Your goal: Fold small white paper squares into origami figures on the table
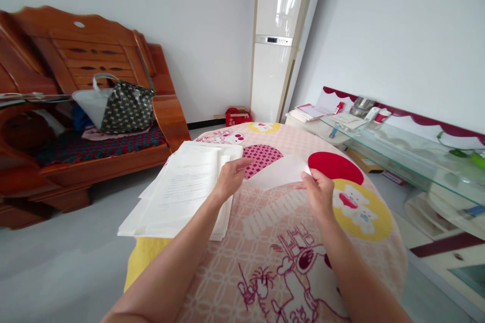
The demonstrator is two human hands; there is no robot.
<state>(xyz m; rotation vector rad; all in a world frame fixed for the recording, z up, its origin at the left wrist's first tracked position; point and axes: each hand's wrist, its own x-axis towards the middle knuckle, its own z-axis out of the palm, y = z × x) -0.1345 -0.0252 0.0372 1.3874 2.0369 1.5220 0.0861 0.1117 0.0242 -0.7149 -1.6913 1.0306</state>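
My right hand (319,189) pinches the right end of a white sheet of paper (278,171) between thumb and fingers. The sheet is held low over the patterned tablecloth (261,217). Close to its left end is my left hand (232,177), with fingers loosely stretched out toward the right; whether they touch the sheet is hard to make out. Under and left of that hand lies an uneven stack of papers (185,181), its top page bearing lines of print too small to read. Some lower sheets jut out at the stack's left side.
A wooden bench (91,50) with a patterned bag (128,106) stands at the left. Behind the table rises a tall white air conditioner (272,81), with a red bag (238,116) on the floor beside it. A glass-topped cabinet (409,161) runs along the right.
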